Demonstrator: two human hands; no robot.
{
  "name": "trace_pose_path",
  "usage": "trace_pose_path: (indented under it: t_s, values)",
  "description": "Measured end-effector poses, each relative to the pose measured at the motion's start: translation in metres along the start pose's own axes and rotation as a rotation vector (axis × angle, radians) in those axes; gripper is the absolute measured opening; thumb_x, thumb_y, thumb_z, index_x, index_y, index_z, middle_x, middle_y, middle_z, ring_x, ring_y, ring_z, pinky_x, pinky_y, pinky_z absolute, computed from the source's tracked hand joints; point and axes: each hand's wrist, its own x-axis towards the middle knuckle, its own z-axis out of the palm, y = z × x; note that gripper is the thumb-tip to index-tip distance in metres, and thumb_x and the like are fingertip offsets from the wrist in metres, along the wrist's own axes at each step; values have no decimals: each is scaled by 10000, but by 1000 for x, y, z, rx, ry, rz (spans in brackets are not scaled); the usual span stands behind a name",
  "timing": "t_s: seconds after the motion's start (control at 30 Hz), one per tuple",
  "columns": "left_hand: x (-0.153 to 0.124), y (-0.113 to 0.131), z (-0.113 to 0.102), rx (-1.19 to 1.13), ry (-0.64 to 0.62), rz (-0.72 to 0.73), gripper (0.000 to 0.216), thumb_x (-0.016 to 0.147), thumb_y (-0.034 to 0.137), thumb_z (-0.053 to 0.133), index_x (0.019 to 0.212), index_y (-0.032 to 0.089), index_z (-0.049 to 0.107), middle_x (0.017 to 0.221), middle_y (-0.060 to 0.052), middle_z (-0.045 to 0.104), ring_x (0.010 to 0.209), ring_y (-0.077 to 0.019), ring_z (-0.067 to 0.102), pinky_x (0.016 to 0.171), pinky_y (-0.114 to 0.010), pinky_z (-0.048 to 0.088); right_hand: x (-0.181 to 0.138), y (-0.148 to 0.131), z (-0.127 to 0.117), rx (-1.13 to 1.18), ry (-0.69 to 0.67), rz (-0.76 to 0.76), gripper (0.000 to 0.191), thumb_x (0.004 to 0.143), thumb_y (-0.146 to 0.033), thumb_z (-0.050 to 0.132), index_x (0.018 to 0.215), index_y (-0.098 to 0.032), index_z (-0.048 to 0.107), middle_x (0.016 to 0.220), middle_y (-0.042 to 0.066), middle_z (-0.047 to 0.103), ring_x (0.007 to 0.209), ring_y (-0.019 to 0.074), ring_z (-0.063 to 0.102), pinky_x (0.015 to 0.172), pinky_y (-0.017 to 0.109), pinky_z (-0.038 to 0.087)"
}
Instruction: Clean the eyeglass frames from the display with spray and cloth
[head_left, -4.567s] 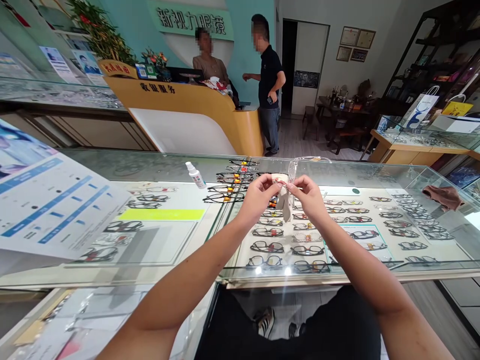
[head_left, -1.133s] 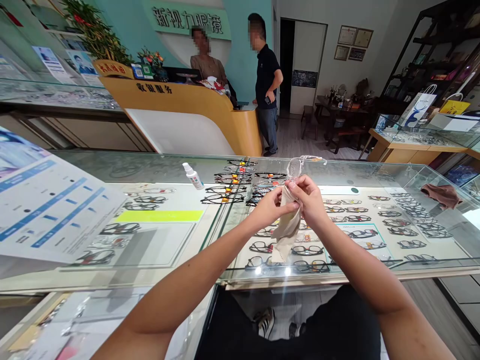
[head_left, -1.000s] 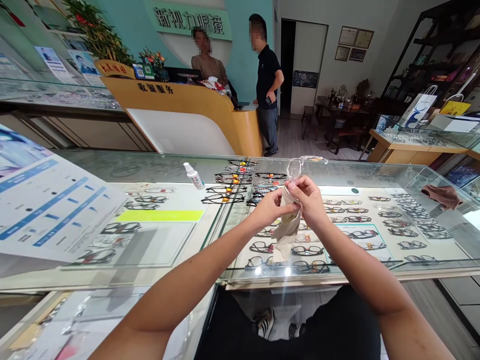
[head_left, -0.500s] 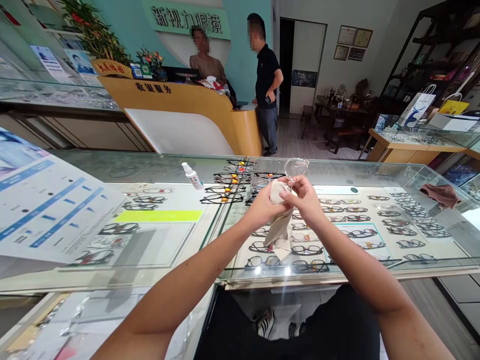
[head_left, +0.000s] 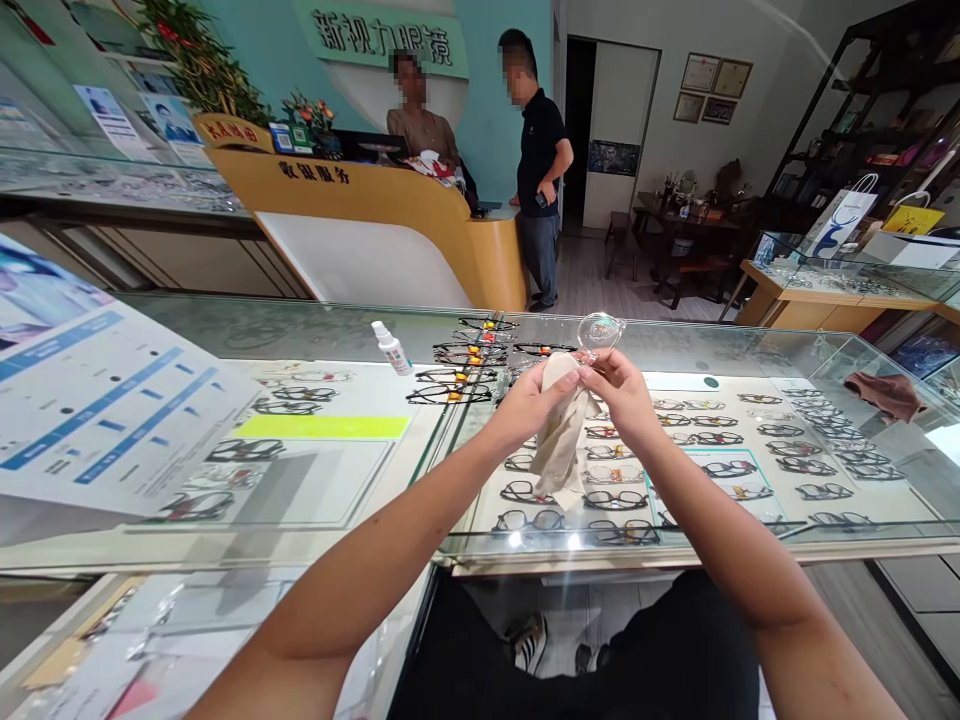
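Note:
Above the glass counter, my left hand (head_left: 528, 402) is closed on a beige cleaning cloth (head_left: 559, 445), which hangs down below the fingers. My right hand (head_left: 621, 390) is closed on a pair of clear-framed glasses (head_left: 600, 333); one round lens stands up past the fingertips. The two hands touch at the thumbs, and the cloth hides the other part of the glasses. Just beyond and to the left lie several dark glasses (head_left: 454, 385) with orange tags on the counter top. A white spray bottle (head_left: 391, 348) stands upright left of them.
Rows of glasses (head_left: 615, 500) lie inside the glass display case (head_left: 825, 350). A printed leaflet (head_left: 112, 390) stands at the left, and a brown cloth (head_left: 885, 396) lies at the right. Two people (head_left: 536, 160) are at the wooden cash desk (head_left: 420, 205) behind.
The cloth has shifted in my left hand and hangs more spread out. The raised lens of the glasses has tilted slightly. The whole view has moved a little.

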Motion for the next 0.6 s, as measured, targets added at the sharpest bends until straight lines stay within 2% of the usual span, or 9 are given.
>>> trace_pose_path:
  t_s: [0.17, 0.3, 0.6]
  values:
    - [-1, 0, 1, 29, 76, -16, 735, 644, 652, 900, 1130, 135, 707, 1041, -95, 762, 954, -225, 679, 855, -308, 523, 1, 3, 1, 18, 13, 15, 442, 649, -581, 904, 883, -256, 718, 995, 23, 777, 1013, 211, 685, 998, 392, 539]
    - [-2, -1, 1, 64, 121, 2, 686, 654, 645, 893, 1075, 133, 716, 962, -77, 758, 861, -210, 673, 805, -307, 524, 0, 5, 2, 37, 33, 22, 399, 679, -581, 878, 865, -261, 730, 953, 15, 776, 1028, 218, 684, 1039, 401, 517]
    - [-2, 0, 4, 43, 170, 57, 605, 666, 629, 891, 978, 134, 739, 903, -63, 753, 834, -198, 662, 798, -301, 514, -1, 11, 4, 52, 22, 7, 356, 683, -558, 876, 839, -274, 727, 1016, 18, 776, 1059, 225, 678, 1047, 405, 511]
